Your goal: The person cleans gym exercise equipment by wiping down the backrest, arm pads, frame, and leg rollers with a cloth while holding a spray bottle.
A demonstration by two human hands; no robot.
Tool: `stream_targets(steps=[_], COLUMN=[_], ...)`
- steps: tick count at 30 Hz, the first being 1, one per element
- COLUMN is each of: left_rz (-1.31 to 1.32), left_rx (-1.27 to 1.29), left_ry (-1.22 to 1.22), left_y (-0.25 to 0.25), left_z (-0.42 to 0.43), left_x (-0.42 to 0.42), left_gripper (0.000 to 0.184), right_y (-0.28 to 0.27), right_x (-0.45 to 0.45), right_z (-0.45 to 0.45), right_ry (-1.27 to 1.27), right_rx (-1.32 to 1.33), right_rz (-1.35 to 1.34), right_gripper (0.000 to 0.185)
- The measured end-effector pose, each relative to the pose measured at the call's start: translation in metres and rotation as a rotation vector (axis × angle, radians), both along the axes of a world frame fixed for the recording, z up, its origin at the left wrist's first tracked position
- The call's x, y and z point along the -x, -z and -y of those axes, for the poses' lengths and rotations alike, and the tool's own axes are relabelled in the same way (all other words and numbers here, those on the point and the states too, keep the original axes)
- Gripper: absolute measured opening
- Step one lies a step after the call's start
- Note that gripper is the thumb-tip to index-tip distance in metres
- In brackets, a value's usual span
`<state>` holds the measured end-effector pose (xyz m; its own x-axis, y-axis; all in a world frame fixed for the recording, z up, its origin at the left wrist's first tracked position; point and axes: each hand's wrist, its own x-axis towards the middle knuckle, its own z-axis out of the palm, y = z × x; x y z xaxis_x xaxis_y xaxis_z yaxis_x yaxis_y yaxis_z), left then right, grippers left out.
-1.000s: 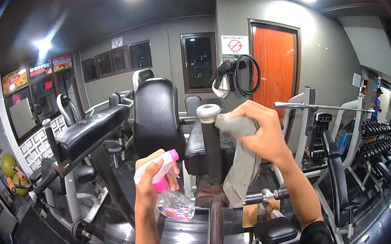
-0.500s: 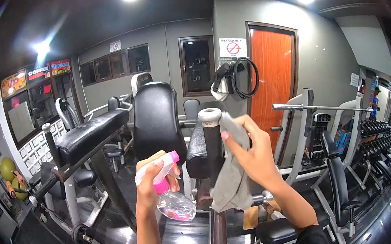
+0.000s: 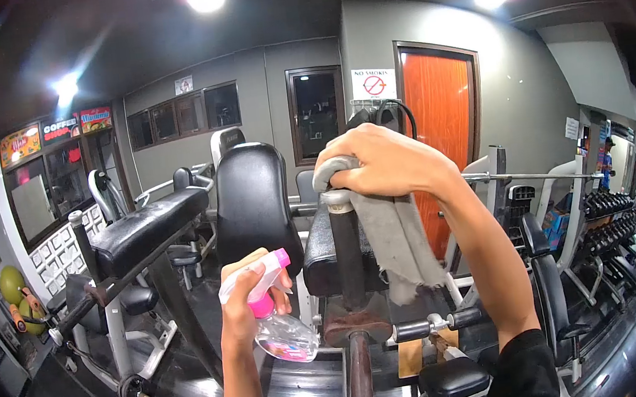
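Observation:
My left hand (image 3: 248,295) is wrapped round the neck of a clear spray bottle (image 3: 286,337) with a pink and white trigger head. The bottle tilts, its base toward the lower right. My right hand (image 3: 387,158) grips a grey cloth (image 3: 396,241) at the top of an upright handle post (image 3: 349,253) with a black sleeve and metal cap. Part of the cloth lies against the cap, and the rest hangs down on the post's right side. The right fingertips are partly hidden by the cloth. A black padded bench (image 3: 322,256) stands behind the post.
A tall black backrest (image 3: 252,194) and a long black pad (image 3: 151,222) stand ahead and left. A barbell (image 3: 536,175) and dumbbell rack (image 3: 608,234) are at right. A small black seat (image 3: 453,380) is low in front. A person (image 3: 606,160) stands far right.
My right hand has risen with the cloth from the post's right side to its top. The left hand and spray bottle have barely moved. The view has shifted slightly.

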<state>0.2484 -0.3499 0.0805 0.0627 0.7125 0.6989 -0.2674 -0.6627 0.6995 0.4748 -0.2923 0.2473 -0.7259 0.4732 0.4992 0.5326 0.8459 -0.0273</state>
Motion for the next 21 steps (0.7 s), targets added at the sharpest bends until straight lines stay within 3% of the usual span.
stream_targets(steps=[5,8,13,17,21], left_rz=[-0.006,0.017,-0.009,0.015,0.024], left_rx=[0.000,0.008,-0.004,0.020,0.000], left_ry=[-0.004,0.017,0.055,0.058,0.097], left_y=[0.000,0.001,0.007,0.010,0.007], left_z=[-0.005,-0.010,-0.018,-0.021,-0.025], left_x=[0.000,-0.001,0.003,0.008,0.007], left_gripper=[0.038,0.038,0.038,0.037,0.037], right_y=[0.006,0.016,0.008,-0.003,0.008], right_x=[-0.010,-0.026,-0.048,-0.044,0.008], right_z=[-0.004,-0.010,0.010,0.022,0.042], right_ry=[-0.177,-0.386,-0.329,-0.182,0.008], right_rx=[-0.004,-0.055,-0.070,-0.227,-0.431], right_rz=[-0.019,-0.107,-0.112,-0.089,0.065], right_gripper=[0.031,0.043,0.043,0.042,0.025])
